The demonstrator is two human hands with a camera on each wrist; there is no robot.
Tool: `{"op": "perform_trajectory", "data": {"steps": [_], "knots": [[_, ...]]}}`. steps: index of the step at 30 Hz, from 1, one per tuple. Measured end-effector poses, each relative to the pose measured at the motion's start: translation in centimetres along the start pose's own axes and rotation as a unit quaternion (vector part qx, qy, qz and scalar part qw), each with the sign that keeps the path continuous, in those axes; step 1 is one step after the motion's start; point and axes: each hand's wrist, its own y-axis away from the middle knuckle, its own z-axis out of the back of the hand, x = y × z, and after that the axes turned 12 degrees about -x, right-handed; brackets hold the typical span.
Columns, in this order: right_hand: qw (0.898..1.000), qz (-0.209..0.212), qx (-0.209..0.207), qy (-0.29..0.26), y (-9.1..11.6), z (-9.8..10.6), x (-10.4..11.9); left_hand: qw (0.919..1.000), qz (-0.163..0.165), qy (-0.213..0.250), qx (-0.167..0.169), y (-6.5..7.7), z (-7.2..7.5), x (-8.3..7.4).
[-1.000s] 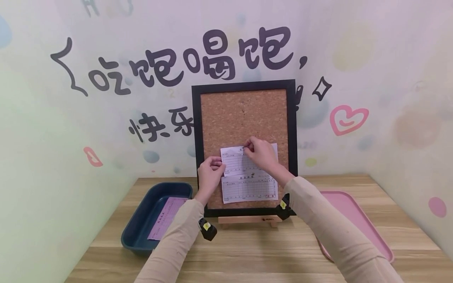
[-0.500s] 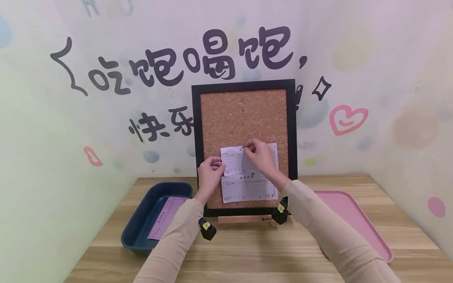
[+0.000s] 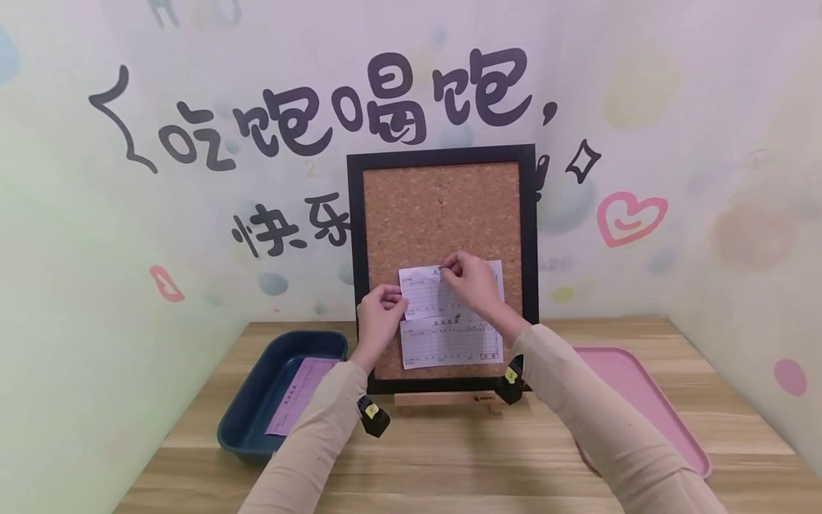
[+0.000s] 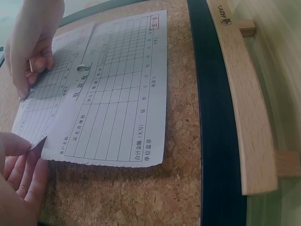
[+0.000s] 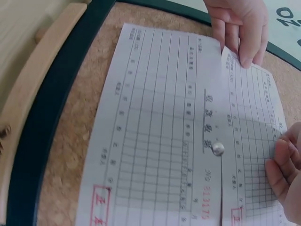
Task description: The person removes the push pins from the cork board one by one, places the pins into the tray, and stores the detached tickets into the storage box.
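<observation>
Two white printed receipts are on the framed cork board (image 3: 443,214), one above the other. A round silver pushpin (image 5: 217,149) sits at the top middle of the lower receipt (image 4: 117,108). My left hand (image 3: 380,318) pinches the left edge of the upper receipt (image 3: 420,294), thumb in front and fingers behind. With curled fingers, my right hand (image 3: 475,285) is at that receipt's top middle. A small silvery glint shows at its fingertips in the left wrist view, seemingly a pushpin mostly hidden by the fingers.
A dark blue tray (image 3: 237,400) with a pink printed slip (image 3: 297,400) in it stands on the left of the wooden table (image 3: 449,464). On the right lies a pink tray (image 3: 642,389), partly behind the right sleeve. A wooden easel (image 4: 244,117) supports the board.
Both hands stay at nearly the same places on the upper receipt. My right wrist has dropped slightly and shifted left since one second ago.
</observation>
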Motion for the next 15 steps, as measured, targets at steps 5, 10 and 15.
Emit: {"op": "perform_trajectory", "data": {"steps": [5,10,15], "knots": [[0.998,0.051,0.016,0.039,-0.29,0.46,0.01,1.0000,-0.004,-0.003,0.001,0.03,0.08,0.02],[0.994,0.082,0.026,0.065,-0.57,0.76,-0.05,0.9999,-0.007,-0.007,0.005,0.04,0.07,0.07],[0.994,0.089,0.033,0.052,-0.60,0.78,-0.29,0.9999,-0.003,-0.007,0.008,0.08,0.14,0.10]]}}
